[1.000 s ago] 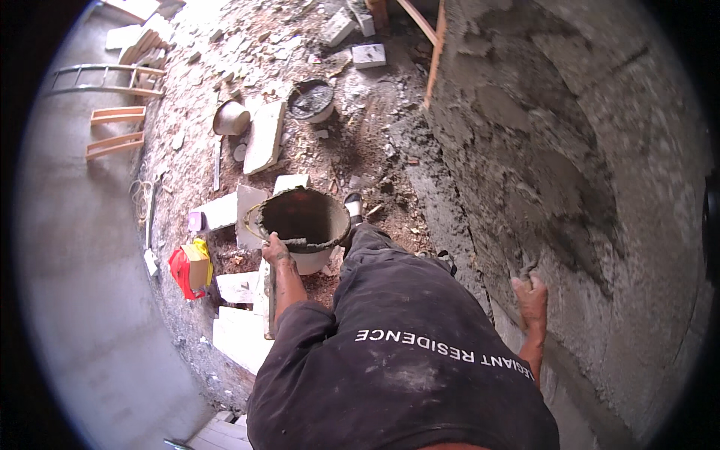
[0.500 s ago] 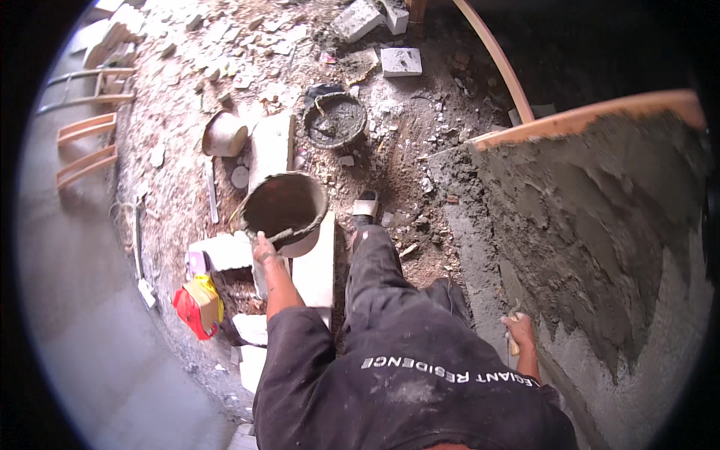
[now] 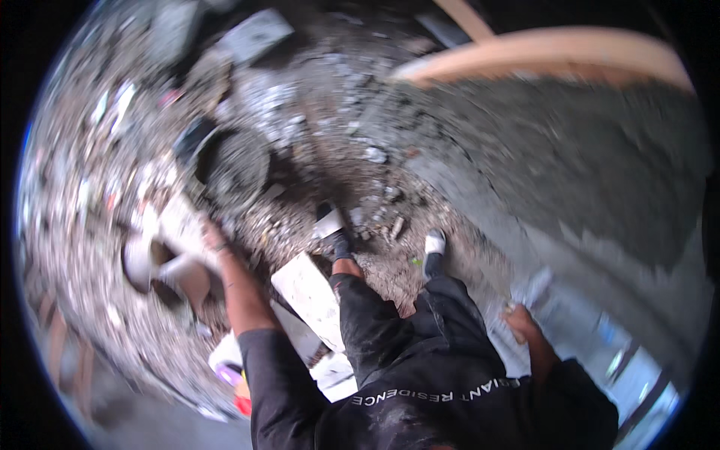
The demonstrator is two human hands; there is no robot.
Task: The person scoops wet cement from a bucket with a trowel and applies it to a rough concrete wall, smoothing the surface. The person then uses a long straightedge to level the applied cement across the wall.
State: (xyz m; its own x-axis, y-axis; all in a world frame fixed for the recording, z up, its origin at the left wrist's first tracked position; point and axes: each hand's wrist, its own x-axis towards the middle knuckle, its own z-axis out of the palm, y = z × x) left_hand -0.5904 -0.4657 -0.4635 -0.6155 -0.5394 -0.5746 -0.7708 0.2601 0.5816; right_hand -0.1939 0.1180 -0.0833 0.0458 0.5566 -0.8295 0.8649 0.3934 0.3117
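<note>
My left hand [image 3: 214,236] reaches forward, its fingers smeared by motion, near a pale slab [image 3: 180,214] and below a dark round tub of grey mix [image 3: 232,172]. Left of that hand two buckets [image 3: 187,281] sit close together, blurred, and the hand has moved off them. My right hand [image 3: 517,322], low on the right, grips a trowel's wooden handle [image 3: 520,334]; its blade is hard to make out. Beside it rises a face of wet grey render [image 3: 585,172] with a timber strip [image 3: 540,52] along its upper edge.
My feet stand on rubble-strewn ground [image 3: 382,187] beside white slabs [image 3: 307,300]. Concrete blocks [image 3: 255,37] lie at the upper left. A red and yellow object [image 3: 244,401] is partly hidden at the lower left, and blurred timber frames [image 3: 60,345] lie at the left edge.
My view has swung and blurred. The bucket that my left hand held is out of it, down at the left, and that arm stretches forward. My right hand keeps the trowel.
</note>
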